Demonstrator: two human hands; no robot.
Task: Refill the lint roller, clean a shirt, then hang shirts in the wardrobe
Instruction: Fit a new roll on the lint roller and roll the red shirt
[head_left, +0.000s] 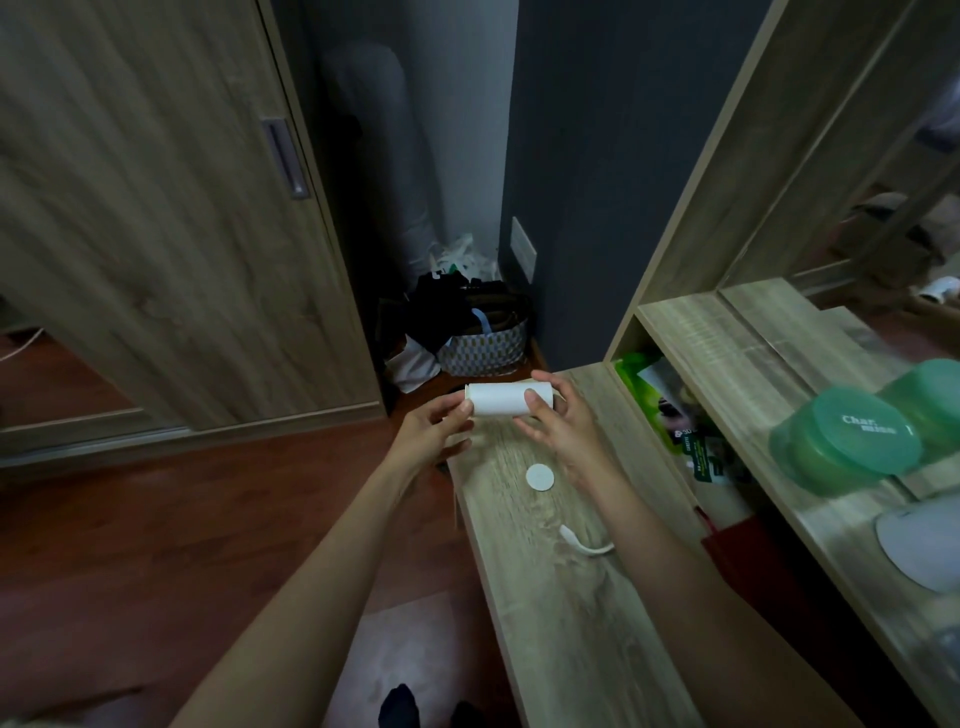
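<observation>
A white lint-roller refill roll (498, 399) lies sideways in the air above the far end of the wooden counter (561, 597). My left hand (434, 431) pinches its left end with thumb and fingers. My right hand (558, 421) holds its right end, fingers curled over the top. A round white cap (538, 476) lies flat on the counter just below the roll. A thin white curved piece (584, 543) lies further toward me, partly under my right forearm. No shirt is in view.
The wardrobe's sliding wooden door (171, 249) stands at the left. A patterned basket (483, 348) with dark clothes sits on the floor ahead. Green plastic tubs (852, 441) stand on the shelf at the right, with packets (660, 395) beneath it. A mirror rises behind the shelf.
</observation>
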